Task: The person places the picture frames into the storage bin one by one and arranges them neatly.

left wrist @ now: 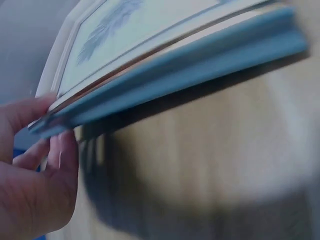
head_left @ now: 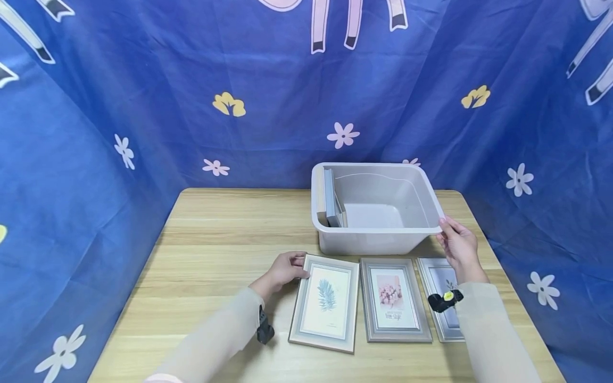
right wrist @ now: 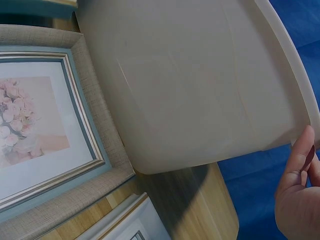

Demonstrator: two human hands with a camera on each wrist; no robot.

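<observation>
My left hand (head_left: 286,270) pinches the upper left corner of a picture frame (head_left: 327,303) with a blue feather print, thumb on its face and fingers beneath. In the left wrist view this frame (left wrist: 185,65) is raised off the wood at the near edge, casting a shadow. My right hand (head_left: 461,249) holds the front right corner of a grey plastic bin (head_left: 369,242) by its rim. Upright at the bin's left end stand several thin frames (head_left: 330,197). The right wrist view shows the thumb of the right hand (right wrist: 300,195) against the rim.
A frame with pink flowers (head_left: 394,300) lies flat in front of the bin. Right of it lies another frame (head_left: 442,274), partly covered by my right forearm. The wooden table (head_left: 215,229) backs onto a blue printed curtain (head_left: 278,133).
</observation>
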